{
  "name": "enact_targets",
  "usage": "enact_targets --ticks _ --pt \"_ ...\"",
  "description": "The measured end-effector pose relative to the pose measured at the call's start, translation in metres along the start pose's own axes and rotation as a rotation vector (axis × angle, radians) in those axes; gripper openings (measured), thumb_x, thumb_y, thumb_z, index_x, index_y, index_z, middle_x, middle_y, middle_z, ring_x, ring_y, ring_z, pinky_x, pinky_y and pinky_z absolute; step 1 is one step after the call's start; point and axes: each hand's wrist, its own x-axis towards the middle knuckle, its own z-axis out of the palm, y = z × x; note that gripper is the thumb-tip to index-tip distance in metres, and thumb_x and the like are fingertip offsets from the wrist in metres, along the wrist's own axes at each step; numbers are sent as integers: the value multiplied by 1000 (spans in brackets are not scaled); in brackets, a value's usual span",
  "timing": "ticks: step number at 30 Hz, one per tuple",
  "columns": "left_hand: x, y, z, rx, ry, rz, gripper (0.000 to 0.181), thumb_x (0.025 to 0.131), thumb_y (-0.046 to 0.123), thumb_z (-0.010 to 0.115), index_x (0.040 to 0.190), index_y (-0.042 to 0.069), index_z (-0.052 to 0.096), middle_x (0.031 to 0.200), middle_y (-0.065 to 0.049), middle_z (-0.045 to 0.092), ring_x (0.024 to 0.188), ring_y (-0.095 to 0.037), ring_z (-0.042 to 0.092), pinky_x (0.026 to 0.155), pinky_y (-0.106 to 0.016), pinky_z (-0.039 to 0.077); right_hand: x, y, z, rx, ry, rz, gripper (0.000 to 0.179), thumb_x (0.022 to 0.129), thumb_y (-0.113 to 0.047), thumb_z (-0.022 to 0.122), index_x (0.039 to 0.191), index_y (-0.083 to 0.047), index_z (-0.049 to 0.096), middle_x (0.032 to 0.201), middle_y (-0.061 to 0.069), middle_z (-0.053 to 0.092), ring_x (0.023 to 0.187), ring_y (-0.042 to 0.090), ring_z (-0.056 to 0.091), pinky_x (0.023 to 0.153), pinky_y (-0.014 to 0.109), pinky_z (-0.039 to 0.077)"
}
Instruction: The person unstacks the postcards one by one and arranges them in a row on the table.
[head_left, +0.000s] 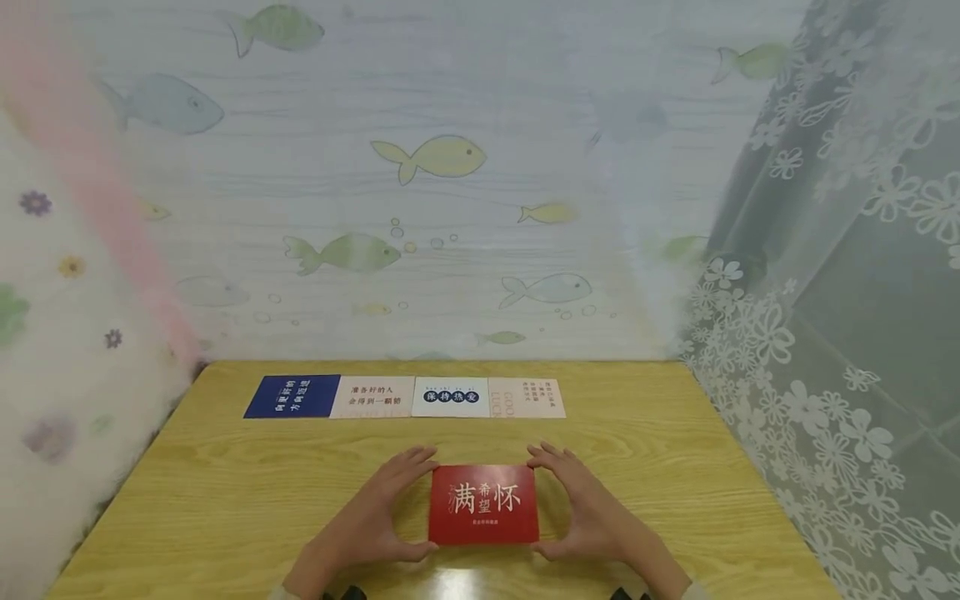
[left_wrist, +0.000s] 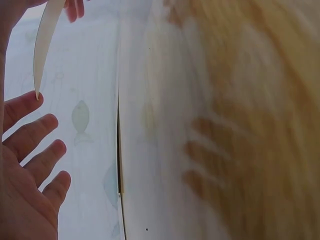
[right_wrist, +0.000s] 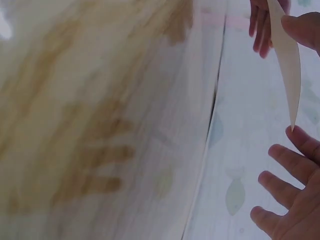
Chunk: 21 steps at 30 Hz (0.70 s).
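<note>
A red card (head_left: 483,525) with white and gold Chinese characters is held up above the table, its printed face toward the head camera. My left hand (head_left: 369,512) pinches its left edge between thumb and index finger, the other fingers spread apart. On the opposite edge my right hand (head_left: 588,512) grips it in the same way, thumb at the near corner and index finger at the far corner. Both wrist views show the card's pale underside, the card (left_wrist: 45,50) bowed slightly in the left one and the card (right_wrist: 287,65) likewise in the right.
Along the table's far side several cards lie in a row, edges touching: a blue card (head_left: 292,397), a pale pink card (head_left: 372,409), a white card (head_left: 450,410) and another pinkish card (head_left: 527,400). A fish-patterned curtain (head_left: 442,217) hangs behind the glossy wooden table (head_left: 247,492).
</note>
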Motion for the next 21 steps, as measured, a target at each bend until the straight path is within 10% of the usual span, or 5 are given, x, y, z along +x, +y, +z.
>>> enact_targets --ticks 21 --pt "46 9 13 -38 -66 7 99 74 54 86 154 13 45 164 0 36 152 -32 31 117 -58 38 -7 40 -22 78 12 42 101 67 -35 96 152 -14 45 154 17 47 147 43 33 124 20 5"
